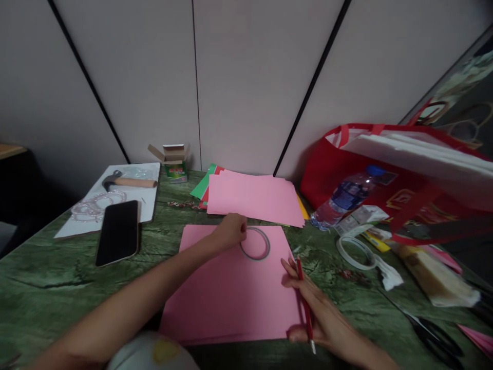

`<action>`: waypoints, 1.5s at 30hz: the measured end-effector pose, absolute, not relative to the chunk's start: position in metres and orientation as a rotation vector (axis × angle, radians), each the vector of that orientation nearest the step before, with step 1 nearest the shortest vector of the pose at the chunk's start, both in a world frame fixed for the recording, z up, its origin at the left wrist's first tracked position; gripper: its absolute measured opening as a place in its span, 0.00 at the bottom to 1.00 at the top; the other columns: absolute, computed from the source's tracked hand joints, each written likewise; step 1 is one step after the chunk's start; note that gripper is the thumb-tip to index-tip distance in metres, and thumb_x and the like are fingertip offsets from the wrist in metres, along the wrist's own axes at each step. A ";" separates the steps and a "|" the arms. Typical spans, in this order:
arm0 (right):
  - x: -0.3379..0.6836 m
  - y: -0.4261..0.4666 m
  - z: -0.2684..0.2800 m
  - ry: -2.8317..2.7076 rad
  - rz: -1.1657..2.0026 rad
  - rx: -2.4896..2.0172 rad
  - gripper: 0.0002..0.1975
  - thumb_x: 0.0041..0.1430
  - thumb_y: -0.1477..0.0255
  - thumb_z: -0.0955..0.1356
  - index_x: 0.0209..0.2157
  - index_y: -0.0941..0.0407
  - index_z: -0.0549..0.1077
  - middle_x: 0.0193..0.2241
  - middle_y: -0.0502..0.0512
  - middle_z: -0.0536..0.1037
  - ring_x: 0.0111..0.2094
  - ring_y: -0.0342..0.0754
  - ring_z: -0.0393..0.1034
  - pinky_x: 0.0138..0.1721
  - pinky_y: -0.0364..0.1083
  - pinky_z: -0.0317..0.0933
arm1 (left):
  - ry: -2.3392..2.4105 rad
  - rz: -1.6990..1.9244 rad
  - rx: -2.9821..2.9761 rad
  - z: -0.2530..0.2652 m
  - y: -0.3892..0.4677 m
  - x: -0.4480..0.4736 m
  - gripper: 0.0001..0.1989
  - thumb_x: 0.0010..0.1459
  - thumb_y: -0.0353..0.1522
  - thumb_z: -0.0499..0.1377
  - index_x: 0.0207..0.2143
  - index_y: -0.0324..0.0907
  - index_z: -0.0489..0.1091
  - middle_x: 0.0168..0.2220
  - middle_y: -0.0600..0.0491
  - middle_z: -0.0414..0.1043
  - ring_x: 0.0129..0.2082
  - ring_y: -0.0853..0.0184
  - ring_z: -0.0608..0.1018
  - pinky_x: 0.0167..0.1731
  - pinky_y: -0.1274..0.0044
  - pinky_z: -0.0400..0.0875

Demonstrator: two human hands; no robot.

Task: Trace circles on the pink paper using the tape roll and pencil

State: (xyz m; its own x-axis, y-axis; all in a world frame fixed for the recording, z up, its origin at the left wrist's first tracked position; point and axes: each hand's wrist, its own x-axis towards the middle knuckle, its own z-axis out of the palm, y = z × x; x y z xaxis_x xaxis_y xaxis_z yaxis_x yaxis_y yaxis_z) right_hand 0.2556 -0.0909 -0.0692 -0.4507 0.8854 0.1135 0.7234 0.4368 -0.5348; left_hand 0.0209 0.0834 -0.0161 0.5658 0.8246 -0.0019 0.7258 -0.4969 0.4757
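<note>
A sheet of pink paper [231, 303], apparently with more sheets under it, lies on the table in front of me. Near its top edge is a thin grey ring [266, 240]. My left hand [232, 229] reaches across the paper, its fingers closed at the ring's left rim; the fingertips are partly hidden. At the paper's right edge, my right hand [316, 308] rests with fingers stretched forward and thumb on the lower corner. A red pencil [305, 303] is tucked in that hand, pointing away from me.
Behind lie more pink sheets [250, 198] and a small open box [176, 167]. To the left are a phone [117, 231] and a hammer [133, 182] on a white board [148, 208]. Rightward are a bottle [344, 198], tape roll [356, 264], scissors [433, 331] and red bag [321, 164].
</note>
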 end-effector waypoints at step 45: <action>0.233 0.057 -0.032 -1.279 1.074 -1.220 0.20 0.47 0.55 0.71 0.33 0.57 0.73 0.26 0.52 0.75 0.28 0.45 0.69 0.34 0.46 0.66 | 0.887 0.540 3.312 -0.069 -0.004 0.063 0.13 0.59 0.26 0.49 0.44 0.30 0.66 0.40 0.35 0.70 0.44 0.52 0.72 0.43 0.59 0.65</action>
State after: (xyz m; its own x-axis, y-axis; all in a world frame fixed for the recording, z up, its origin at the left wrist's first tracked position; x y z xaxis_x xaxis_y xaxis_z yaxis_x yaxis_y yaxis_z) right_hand 0.2332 0.0570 -0.0322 0.0367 0.9952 0.0912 0.0823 0.0880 -0.9927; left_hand 0.0630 -0.0040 -0.0689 0.8258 0.4245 0.3713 0.5249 -0.8192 -0.2309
